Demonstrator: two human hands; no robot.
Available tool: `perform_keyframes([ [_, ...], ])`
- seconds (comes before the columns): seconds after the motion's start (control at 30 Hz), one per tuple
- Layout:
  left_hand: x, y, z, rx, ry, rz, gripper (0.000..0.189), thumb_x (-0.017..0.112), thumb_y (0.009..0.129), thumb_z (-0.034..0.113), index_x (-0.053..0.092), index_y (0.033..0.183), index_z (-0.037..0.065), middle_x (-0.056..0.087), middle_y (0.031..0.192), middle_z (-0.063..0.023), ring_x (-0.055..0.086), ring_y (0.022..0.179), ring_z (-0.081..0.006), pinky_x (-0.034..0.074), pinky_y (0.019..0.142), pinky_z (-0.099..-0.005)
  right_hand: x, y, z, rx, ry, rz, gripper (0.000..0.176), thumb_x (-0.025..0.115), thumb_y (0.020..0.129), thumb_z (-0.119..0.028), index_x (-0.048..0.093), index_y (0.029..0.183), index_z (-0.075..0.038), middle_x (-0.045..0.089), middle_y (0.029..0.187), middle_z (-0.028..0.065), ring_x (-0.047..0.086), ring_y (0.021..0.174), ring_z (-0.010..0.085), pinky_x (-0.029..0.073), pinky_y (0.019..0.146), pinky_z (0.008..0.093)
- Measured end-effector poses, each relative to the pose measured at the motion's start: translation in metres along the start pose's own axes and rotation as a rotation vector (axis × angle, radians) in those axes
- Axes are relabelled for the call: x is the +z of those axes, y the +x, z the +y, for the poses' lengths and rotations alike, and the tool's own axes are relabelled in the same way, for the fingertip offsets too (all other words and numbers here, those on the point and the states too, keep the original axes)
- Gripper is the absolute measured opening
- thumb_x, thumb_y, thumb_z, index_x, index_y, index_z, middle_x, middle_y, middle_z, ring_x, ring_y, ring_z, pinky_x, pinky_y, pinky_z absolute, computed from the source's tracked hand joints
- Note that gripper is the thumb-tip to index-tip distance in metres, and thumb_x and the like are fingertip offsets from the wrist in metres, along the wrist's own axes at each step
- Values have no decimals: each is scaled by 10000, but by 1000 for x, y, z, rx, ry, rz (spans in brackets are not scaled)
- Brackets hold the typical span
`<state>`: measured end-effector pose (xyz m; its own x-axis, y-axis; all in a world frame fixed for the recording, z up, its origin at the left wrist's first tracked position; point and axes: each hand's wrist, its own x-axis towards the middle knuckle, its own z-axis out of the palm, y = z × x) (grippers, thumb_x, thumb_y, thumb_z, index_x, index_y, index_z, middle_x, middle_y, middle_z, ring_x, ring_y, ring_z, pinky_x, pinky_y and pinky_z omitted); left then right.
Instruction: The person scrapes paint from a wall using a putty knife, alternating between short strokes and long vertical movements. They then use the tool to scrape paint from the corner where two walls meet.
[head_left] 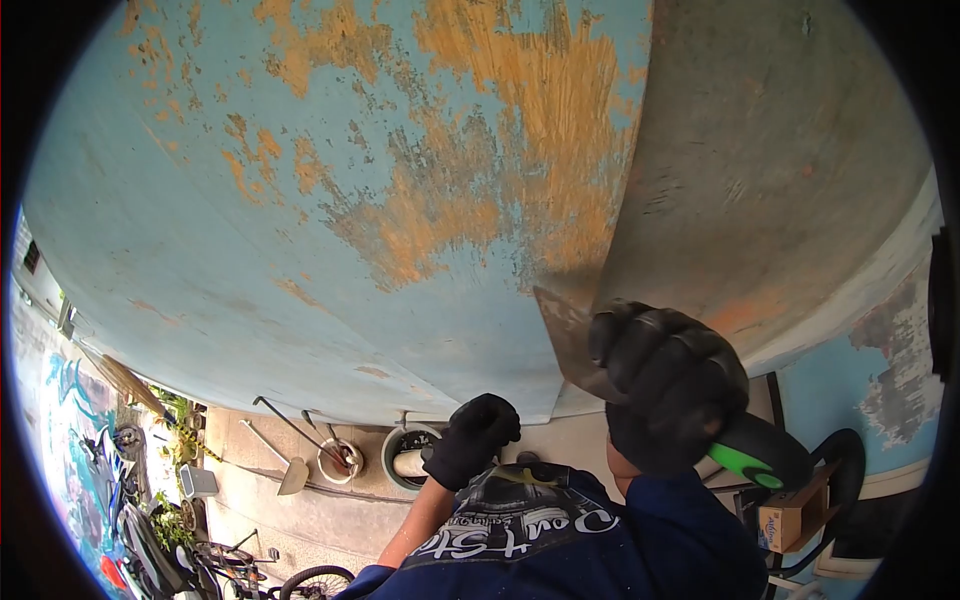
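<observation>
My right hand (672, 375), in a black glove, is wrapped round a paint scraper (570, 340). Its black and green handle end sticks out below the fist. The broad metal blade points up and left, its edge right at the painted wall (450, 340). That wall is light blue, with large orange and grey patches where the paint is worn away, and a darker grey-brown face beyond the corner. My left hand (478, 437), also gloved in black, is closed in a loose fist in front of my chest, with nothing showing in it.
Below the wall stand a dark round tub (400, 478) and a white bucket (340, 462) with tools. A long-handled hoe (292, 476) lies nearby. Bicycles (318, 580) and motorbikes are parked at lower left. A cardboard box (782, 525) sits at lower right.
</observation>
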<state>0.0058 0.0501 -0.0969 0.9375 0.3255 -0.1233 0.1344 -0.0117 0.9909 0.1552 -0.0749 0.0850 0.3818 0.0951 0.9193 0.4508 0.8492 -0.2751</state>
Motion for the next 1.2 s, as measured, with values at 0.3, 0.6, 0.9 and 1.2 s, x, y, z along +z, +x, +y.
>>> perform_keyframes([
  [0.3, 0, 5, 5, 2, 16, 11, 105, 600, 934, 128, 582, 957, 27, 641, 790, -51, 609, 735, -109, 491, 661, -266, -13, -1, -9, -71, -26, -129, 368, 539, 949, -250, 495, 636, -61, 478, 570, 52, 498, 543, 208, 469, 556, 388],
  [0.6, 0, 8, 1, 119, 167, -35, 93, 598, 931, 118, 588, 949, 27, 645, 803, -50, 616, 740, -114, 501, 664, -269, -9, -3, -5, -14, -174, -219, 158, 695, 787, -72, 550, 734, -35, 499, 606, 50, 556, 585, 230, 493, 574, 390],
  [0.9, 4, 16, 7, 63, 93, -51, 86, 589, 936, 111, 585, 956, 28, 640, 813, -48, 622, 750, -122, 506, 676, -273, -12, -5, 3, -37, 32, -166, 230, 747, 766, -134, 546, 722, -31, 528, 630, 66, 534, 558, 243, 484, 581, 390],
  [1.2, 8, 16, 10, -6, 50, -48, 86, 583, 942, 116, 589, 957, 31, 639, 815, -42, 621, 754, -115, 503, 677, -266, -17, 3, -16, 124, -150, -288, 397, 615, 914, -336, 505, 647, -64, 505, 579, 42, 539, 556, 209, 514, 631, 433],
])
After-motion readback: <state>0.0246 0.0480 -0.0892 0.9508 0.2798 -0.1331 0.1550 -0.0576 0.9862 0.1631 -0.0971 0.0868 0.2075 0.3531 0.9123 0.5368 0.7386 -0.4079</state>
